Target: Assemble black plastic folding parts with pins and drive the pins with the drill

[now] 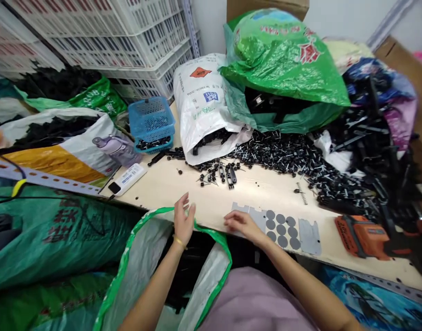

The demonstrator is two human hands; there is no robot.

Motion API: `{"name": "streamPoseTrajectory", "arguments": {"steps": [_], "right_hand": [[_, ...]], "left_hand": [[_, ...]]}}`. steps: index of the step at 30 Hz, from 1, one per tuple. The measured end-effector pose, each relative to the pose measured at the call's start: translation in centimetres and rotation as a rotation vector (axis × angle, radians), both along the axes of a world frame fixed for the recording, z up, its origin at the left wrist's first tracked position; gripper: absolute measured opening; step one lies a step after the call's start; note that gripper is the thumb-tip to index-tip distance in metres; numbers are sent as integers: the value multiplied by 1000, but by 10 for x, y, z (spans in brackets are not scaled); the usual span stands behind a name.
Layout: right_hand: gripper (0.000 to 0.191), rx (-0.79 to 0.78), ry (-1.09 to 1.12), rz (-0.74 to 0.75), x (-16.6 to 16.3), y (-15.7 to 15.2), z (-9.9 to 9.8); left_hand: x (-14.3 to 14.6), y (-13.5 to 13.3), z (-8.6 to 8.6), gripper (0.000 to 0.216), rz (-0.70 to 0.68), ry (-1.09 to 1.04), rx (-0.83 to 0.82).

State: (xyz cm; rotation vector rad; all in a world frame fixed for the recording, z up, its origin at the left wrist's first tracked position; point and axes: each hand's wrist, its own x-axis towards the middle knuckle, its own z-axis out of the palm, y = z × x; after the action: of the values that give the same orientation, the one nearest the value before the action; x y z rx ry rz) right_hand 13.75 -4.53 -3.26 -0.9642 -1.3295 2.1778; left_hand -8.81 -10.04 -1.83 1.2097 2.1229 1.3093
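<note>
I see my left hand [184, 224] spread above the open bag [142, 257]; right hand [244, 224] loosely spread, tabletop [204, 200] edge; black parts [276, 151] farther back.

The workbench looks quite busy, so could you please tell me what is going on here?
A person is at the workbench, hands apart, with nothing visible in either. The left hand is above an open green-rimmed bag; the right hand is by the bench's near edge, close to grey sheets. Small black parts lie heaped farther back, and an orange tool lies to the right.
</note>
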Motion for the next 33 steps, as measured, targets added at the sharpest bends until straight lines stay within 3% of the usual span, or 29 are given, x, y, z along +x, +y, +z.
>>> {"name": "streamPoseTrajectory", "arguments": {"steps": [4,7,10,14,17,20,22,25,27,29,33], "right_hand": [[30,128,-202,-323,60,63,-1],[26,426,-372,-431,87,122,9],[29,731,-561,-488,96,198,25],[46,995,-737,-540,86,315,45],[50,941,-811,-567,72,392,49],[35,845,-784,-634,63,432,45],[26,844,-731,-668,64,432,40],[28,838,-594,-735,77,393,36],[28,729,-333,-786,93,347,33],[24,498,-1,-752,113,291,30],[22,145,140,-637,158,171,19]], "left_hand": [[36,106,-13,44,-245,185,-31],[61,145,-37,51,-292,471,-71],[76,153,-56,53,-316,622,-76],[77,150,-64,52,-333,675,-78],[75,153,-61,52,-329,671,-88],[75,156,-59,52,-316,669,-106],[74,156,-60,52,-310,666,-103],[74,157,-62,52,-314,644,-71],[73,157,-63,52,-309,633,-49],[72,158,-64,53,-293,634,-27],[69,153,-66,51,-310,601,61]]}}
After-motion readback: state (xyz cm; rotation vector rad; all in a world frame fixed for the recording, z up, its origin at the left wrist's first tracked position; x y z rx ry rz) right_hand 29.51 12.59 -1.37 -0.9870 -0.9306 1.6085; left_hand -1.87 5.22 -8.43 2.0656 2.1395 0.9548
